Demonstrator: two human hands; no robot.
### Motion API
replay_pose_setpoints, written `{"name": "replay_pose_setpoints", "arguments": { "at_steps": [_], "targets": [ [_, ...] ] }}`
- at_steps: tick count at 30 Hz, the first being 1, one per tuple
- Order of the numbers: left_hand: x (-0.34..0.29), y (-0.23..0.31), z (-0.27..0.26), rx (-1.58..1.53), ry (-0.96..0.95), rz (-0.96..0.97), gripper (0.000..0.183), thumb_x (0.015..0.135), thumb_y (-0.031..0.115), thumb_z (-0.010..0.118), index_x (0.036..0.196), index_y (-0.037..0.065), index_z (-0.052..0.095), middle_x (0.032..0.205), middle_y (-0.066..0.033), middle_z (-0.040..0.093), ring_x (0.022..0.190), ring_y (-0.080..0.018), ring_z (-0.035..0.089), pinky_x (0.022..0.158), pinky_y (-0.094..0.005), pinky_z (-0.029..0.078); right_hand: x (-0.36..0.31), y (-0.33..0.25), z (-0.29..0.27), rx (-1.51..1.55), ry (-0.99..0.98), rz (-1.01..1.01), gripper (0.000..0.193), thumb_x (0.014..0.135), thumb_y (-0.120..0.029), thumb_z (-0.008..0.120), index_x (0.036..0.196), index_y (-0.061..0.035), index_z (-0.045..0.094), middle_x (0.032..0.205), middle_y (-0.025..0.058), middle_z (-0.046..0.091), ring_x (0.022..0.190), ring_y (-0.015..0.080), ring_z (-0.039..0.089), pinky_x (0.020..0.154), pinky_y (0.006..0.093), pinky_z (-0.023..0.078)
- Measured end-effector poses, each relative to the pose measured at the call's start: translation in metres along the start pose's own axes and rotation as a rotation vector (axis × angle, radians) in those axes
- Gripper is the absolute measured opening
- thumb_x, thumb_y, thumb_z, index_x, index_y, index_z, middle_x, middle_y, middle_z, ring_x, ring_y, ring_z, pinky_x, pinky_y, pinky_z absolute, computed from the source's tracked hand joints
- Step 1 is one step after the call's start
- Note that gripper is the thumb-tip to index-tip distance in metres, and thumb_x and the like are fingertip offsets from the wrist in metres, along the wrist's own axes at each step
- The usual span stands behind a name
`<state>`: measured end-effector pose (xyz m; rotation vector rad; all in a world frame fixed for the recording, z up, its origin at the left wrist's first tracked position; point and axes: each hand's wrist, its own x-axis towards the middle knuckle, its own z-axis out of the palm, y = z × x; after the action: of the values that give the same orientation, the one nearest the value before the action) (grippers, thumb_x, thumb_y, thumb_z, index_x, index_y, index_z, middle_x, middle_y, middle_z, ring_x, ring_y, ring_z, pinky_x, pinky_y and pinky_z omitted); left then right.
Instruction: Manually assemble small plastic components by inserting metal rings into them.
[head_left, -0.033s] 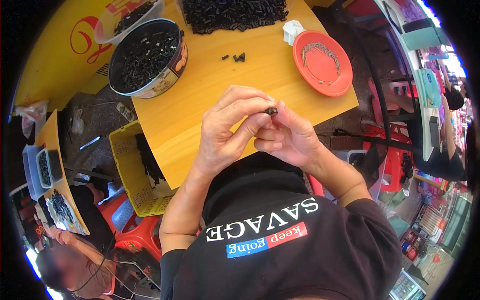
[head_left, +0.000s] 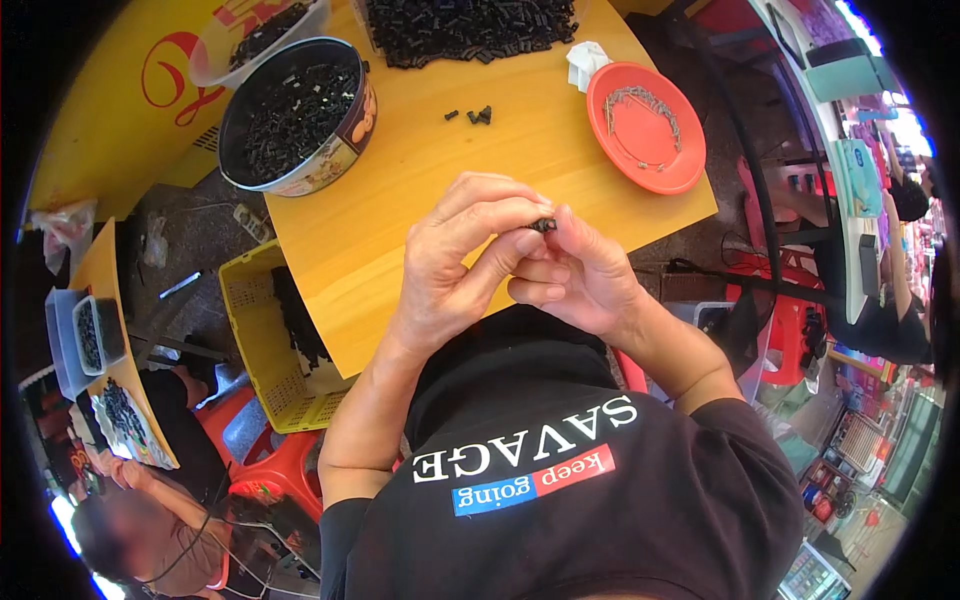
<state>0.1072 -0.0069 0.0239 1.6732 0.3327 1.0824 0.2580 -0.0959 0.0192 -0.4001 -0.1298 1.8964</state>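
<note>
Above the near edge of the wooden table point(head_left: 400, 240), my two hands meet around one small black plastic piece point(head_left: 543, 225). My left hand point(head_left: 450, 258) pinches it between thumb and fingers from the left. On its other side, the thumb and curled fingers of my right hand point(head_left: 590, 268) close on it too. Most of the piece is hidden by fingertips, so its exact shape cannot be made out. Farther off on the tabletop lie a few loose black pieces point(head_left: 480, 116). To their right, a red plate point(head_left: 650, 178) carries small thin greyish parts along its inner rim.
A round tub point(head_left: 325, 172) of black pieces stands at the table's left edge. Behind are a clear container point(head_left: 205, 68) and a large pile of black pieces point(head_left: 470, 30). Crumpled white tissue point(head_left: 585, 65) touches the plate. A yellow crate point(head_left: 262, 375) sits lower left; another person point(head_left: 180, 510) sits beyond.
</note>
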Motion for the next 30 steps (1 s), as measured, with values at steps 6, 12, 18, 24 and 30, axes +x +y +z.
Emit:
{"name": "replay_pose_setpoints", "arguments": {
  "at_steps": [6,12,18,24,30],
  "targets": [
    [-0.003,0.005,-0.004,0.117,-0.004,0.112,0.021,0.080,-0.004,0.073,0.100,0.000,0.071,0.101,-0.0124,0.069,0.092,-0.0279,0.066,0.077,-0.0348,0.053,0.004,0.003,0.007,-0.123,-0.074,-0.036,0.034,0.098,-0.039,0.065,0.114,-0.0103,0.057,0.085,-0.0068,0.052,0.064,0.0023,0.040,0.062,0.0214,0.040],
    [-0.014,0.011,-0.010,0.242,0.083,0.020,0.021,0.082,-0.006,0.072,0.102,0.000,0.072,0.103,-0.0125,0.069,0.094,-0.0262,0.068,0.080,-0.0333,0.054,0.023,0.000,0.010,-0.239,-0.064,0.015,0.034,0.099,-0.042,0.064,0.111,-0.0106,0.059,0.083,-0.0063,0.051,0.063,0.0034,0.041,0.063,0.0222,0.042],
    [-0.051,0.013,-0.055,0.313,0.395,-0.237,0.021,0.088,-0.005,0.069,0.107,0.001,0.073,0.104,-0.0093,0.069,0.099,-0.0185,0.067,0.085,-0.0281,0.052,0.053,-0.017,-0.006,-0.642,-0.013,0.042,0.047,0.101,-0.042,0.060,0.126,-0.0031,0.063,0.092,0.0010,0.062,0.071,0.0077,0.056,0.064,0.0235,0.050],
    [-0.138,-0.005,-0.144,0.610,0.721,-0.453,0.023,0.093,-0.004,0.064,0.115,-0.002,0.071,0.101,-0.0061,0.067,0.092,-0.0135,0.063,0.084,-0.0250,0.051,0.075,-0.082,-0.032,-1.422,0.364,-0.348,0.028,0.098,-0.022,0.067,0.115,0.0005,0.069,0.086,-0.0024,0.065,0.069,0.0035,0.053,0.063,0.0191,0.044],
    [-0.212,-0.030,-0.186,0.939,0.812,-0.559,0.049,0.096,0.004,0.063,0.143,0.003,0.050,0.133,-0.0131,0.052,0.106,-0.0215,0.062,0.085,-0.0310,0.053,0.092,-0.109,-0.038,-1.939,0.459,-0.476,0.022,0.094,-0.017,0.067,0.111,-0.0038,0.071,0.088,0.0076,0.070,0.073,0.0166,0.064,0.068,0.0319,0.052]
  ]
}}
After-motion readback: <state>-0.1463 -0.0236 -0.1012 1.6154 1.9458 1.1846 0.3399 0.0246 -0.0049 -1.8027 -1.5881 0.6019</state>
